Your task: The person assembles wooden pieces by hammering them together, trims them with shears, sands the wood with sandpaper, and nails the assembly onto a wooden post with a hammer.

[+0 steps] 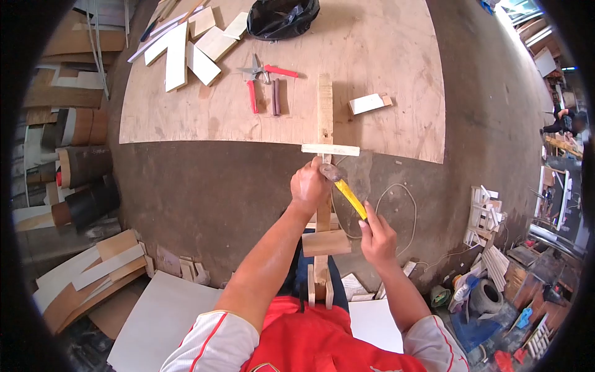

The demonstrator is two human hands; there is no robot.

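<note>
My right hand (pixel 378 240) is closed round the handle of a hammer (pixel 351 198) with a yellow shaft. The hammer's head lies right beside the fingers of my left hand (pixel 310 184). That left hand is closed against a long wooden bar (pixel 325 111), just below a short pale crosspiece (pixel 330 149); what its fingers grip is hidden. Nearer my body, a wooden block (pixel 326 243) sits across the same bar. The bar's near end lies between two small upright boards (pixel 329 290) at my lap.
A plywood sheet (pixel 396 74) carries red-handled cutters (pixel 260 74), a dark rod-like tool (pixel 276 97), a small white box (pixel 370 103), cut boards (pixel 176 59) and a black bag (pixel 282 18). A cord (pixel 414 204) loops on the floor. Another person (pixel 565 121) is far right.
</note>
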